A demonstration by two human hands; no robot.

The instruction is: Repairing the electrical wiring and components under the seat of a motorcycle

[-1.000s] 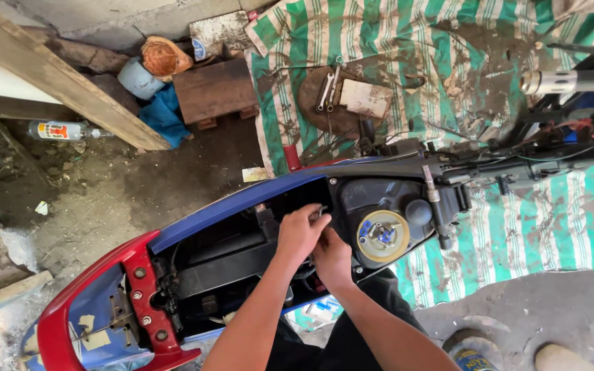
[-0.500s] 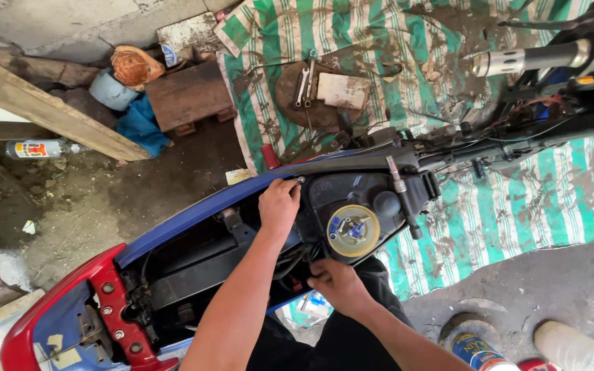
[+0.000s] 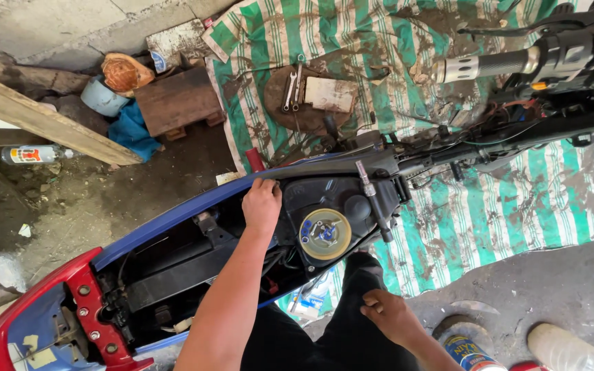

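Note:
A stripped motorbike with blue and red body panels (image 3: 166, 223) lies across the view, its seat off and black frame open. A round yellow-rimmed cap (image 3: 324, 233) sits in the black tank area. My left hand (image 3: 261, 204) grips the blue panel's upper edge just left of that cap. My right hand (image 3: 388, 315) rests on my dark trouser leg below the bike, fingers curled, holding nothing. The handlebar grip (image 3: 479, 66) sticks out at upper right.
A dirty green-and-white striped tarp (image 3: 489, 213) lies under the bike with wrenches (image 3: 291, 88) on a brown pad. A wooden stool (image 3: 173, 103), blue cloth, plastic bottle (image 3: 32, 154) and plank lie at left. Cans and a bottle (image 3: 565, 349) stand at bottom right.
My right hand has left the tank area and dropped down onto my leg. My left hand has shifted up onto the blue panel's edge. The view has moved left.

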